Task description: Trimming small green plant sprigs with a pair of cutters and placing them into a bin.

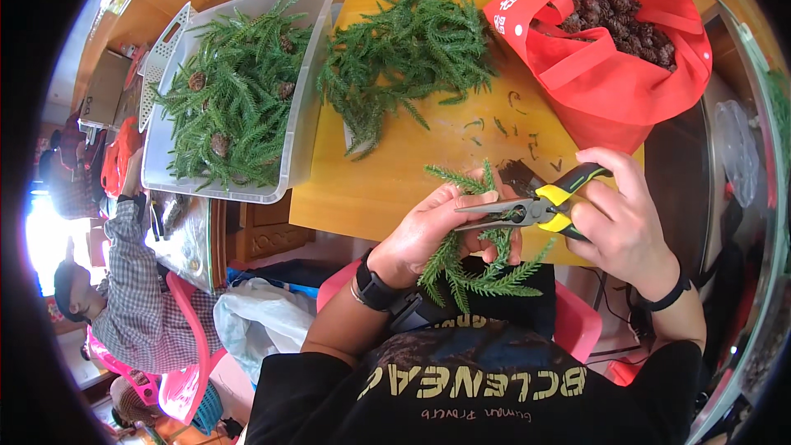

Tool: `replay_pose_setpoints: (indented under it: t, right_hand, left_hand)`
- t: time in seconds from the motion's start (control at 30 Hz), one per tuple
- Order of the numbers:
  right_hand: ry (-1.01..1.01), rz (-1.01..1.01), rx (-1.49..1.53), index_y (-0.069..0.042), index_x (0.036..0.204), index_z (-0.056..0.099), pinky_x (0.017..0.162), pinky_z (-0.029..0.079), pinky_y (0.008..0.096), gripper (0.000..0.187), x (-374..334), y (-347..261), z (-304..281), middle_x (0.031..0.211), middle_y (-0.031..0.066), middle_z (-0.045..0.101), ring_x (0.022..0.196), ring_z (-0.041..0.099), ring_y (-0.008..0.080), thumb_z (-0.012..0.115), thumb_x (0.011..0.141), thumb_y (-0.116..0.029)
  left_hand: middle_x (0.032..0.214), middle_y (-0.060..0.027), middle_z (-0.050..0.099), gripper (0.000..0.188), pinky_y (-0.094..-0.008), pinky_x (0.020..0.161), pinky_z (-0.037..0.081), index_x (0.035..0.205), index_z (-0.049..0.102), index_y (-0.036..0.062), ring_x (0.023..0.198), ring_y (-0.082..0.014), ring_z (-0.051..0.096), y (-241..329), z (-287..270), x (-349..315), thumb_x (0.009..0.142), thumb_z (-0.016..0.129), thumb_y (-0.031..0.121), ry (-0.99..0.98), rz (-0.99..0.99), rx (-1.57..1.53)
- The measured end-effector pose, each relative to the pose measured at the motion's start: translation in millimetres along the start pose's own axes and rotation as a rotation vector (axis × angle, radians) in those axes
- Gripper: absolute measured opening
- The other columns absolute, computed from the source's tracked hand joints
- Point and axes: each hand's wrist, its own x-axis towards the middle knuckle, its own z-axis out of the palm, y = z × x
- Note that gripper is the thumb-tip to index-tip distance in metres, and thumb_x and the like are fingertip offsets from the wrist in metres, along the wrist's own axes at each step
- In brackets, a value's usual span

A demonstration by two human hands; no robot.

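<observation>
My left hand is closed around a green artificial pine sprig whose needled tips stick out above and below the fingers. In my right hand is a pair of needle-nose pliers with yellow and black handles. The jaws point left and lie across the sprig by my left thumb; whether they grip its stem cannot be made out. Beyond my hands, a heap of similar pine sprigs rests on the yellow table, with a few short green bits scattered nearer to me.
To the left, a clear plastic bin holds pine sprigs and several cones. A red fabric bag full of brown pine cones stands at the far right. Another person in a checked shirt sits at the left beside a second table.
</observation>
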Motion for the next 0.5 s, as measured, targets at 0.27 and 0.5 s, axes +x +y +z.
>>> replay_pose_setpoints:
  t: [0.27, 0.5]
  right_hand:
    - [-0.023, 0.121, -0.005, -0.003, 0.079, 0.054, 0.082, 0.042, 0.0458, 0.033, -3.0, -9.7, 10.4, 0.084, 0.0102, 0.052, 0.104, 0.048, 0.0354, 0.072, 0.052, -0.010]
    - [-0.027, 0.108, 0.001, 0.001, 0.083, 0.055, 0.084, 0.042, 0.0456, 0.036, -4.3, -10.7, 17.3, 0.086, 0.0123, 0.052, 0.104, 0.047, 0.0354, 0.072, 0.053, -0.011]
  left_hand:
    - [0.100, -0.0194, 0.050, 0.017, -0.0257, 0.048, 0.046, 0.094, 0.041, 0.0038, 0.073, -0.0284, 0.060, -5.1, -2.9, 1.1, 0.088, 0.045, 0.020, -0.099, 0.186, 0.102]
    - [0.100, -0.0198, 0.050, 0.021, -0.0265, 0.050, 0.047, 0.095, 0.041, 0.0034, 0.073, -0.0278, 0.060, -3.1, 2.2, -1.0, 0.089, 0.045, 0.023, -0.096, 0.187, 0.150]
